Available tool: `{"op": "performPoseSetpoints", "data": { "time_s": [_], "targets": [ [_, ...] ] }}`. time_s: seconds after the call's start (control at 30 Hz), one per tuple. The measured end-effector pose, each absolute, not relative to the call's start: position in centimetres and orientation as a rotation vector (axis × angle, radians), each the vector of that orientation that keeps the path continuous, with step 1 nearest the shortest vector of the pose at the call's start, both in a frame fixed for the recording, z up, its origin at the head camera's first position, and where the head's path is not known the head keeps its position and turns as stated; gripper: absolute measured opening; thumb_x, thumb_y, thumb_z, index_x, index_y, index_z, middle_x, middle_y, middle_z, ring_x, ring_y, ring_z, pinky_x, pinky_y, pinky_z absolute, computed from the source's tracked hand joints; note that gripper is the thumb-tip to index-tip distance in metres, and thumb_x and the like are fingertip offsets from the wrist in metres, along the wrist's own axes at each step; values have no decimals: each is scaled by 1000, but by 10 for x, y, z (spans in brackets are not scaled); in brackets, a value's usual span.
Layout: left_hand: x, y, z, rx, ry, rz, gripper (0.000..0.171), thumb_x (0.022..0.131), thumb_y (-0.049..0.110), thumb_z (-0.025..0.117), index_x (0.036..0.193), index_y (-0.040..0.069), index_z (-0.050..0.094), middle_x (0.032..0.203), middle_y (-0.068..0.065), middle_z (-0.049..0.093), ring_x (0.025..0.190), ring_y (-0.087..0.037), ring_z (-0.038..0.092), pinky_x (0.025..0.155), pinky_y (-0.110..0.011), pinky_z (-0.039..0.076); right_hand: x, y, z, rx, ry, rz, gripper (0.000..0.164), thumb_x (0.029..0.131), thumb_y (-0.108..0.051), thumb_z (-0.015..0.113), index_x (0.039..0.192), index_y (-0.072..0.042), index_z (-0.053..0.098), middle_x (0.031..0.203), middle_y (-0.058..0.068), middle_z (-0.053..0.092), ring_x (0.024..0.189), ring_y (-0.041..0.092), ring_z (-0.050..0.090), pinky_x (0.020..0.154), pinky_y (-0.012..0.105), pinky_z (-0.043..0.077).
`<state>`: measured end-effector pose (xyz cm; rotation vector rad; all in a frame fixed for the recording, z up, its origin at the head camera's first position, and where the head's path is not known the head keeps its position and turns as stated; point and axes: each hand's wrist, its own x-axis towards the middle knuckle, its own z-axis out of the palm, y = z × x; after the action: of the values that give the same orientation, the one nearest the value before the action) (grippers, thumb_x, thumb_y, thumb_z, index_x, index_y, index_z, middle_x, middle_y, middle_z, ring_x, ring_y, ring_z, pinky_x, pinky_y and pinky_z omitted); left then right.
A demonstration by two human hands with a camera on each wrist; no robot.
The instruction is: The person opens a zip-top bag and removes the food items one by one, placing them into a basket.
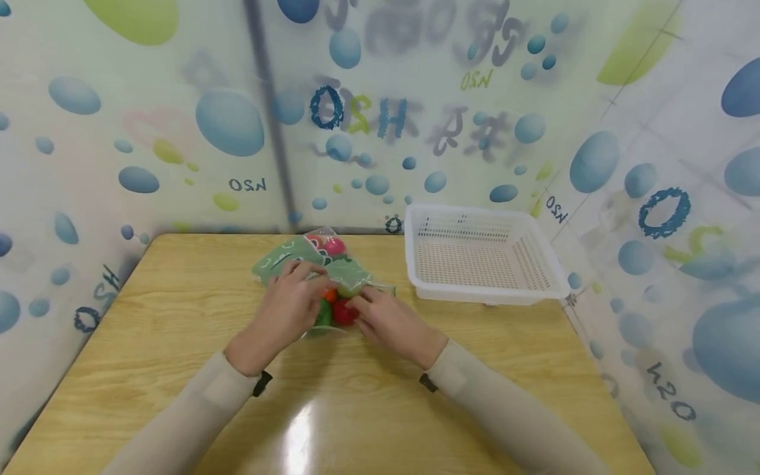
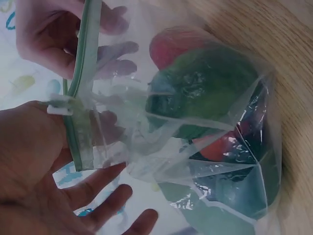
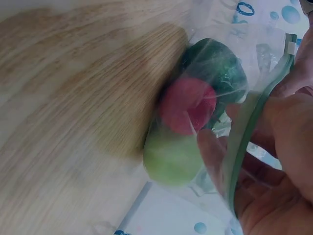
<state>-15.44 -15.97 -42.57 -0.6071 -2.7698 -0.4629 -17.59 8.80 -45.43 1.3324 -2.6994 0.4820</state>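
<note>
A clear zip bag [image 2: 142, 117] with a green seal strip [image 3: 252, 117] and a white slider [image 2: 58, 110] lies on the table, its mouth toward me. Through the film show a red round piece [image 1: 344, 313], a dark green piece [image 2: 205, 88] and a light green one [image 3: 172, 159]. My left hand [image 1: 287, 300] pinches the bag's mouth near the slider, with its other fingers spread outside. From the other side, my right hand [image 1: 392, 323] grips the rim, some fingers inside behind the film. Green printed film [image 1: 291, 256] with pink pieces [image 1: 334, 246] lies just behind the hands.
A white perforated plastic basket [image 1: 483, 290] stands at the table's back right. The wooden table [image 1: 196, 316] meets patterned walls [image 1: 356, 178] at the back and sides.
</note>
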Motion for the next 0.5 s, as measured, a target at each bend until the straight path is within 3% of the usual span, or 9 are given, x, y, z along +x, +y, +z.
{"op": "performPoseSetpoints", "data": {
  "time_s": [0.23,0.4,0.5],
  "targets": [
    [-160,-163,-433,-622,-2803,-591,40,96,-7,81,132,11,86,151,-25,73,135,-51,71,115,-70,61,-182,76,-458,1239,-2874,383,50,111,-30,83,155,-12,67,151,12,73,131,24,77,106,39,70],
    [-165,-164,-437,-611,-2836,-652,43,97,-6,82,137,9,83,151,-24,73,136,-47,73,117,-67,61,-185,70,-462,1204,-2889,332,52,112,-36,82,154,-11,63,151,12,73,134,24,74,106,40,70],
    [-167,-166,-440,-584,-2868,-690,43,99,-3,81,140,8,81,151,-24,72,134,-45,74,112,-63,65,-187,66,-463,1200,-2895,331,56,111,-38,82,155,-11,60,151,11,71,134,25,73,105,41,70]
  ]
}}
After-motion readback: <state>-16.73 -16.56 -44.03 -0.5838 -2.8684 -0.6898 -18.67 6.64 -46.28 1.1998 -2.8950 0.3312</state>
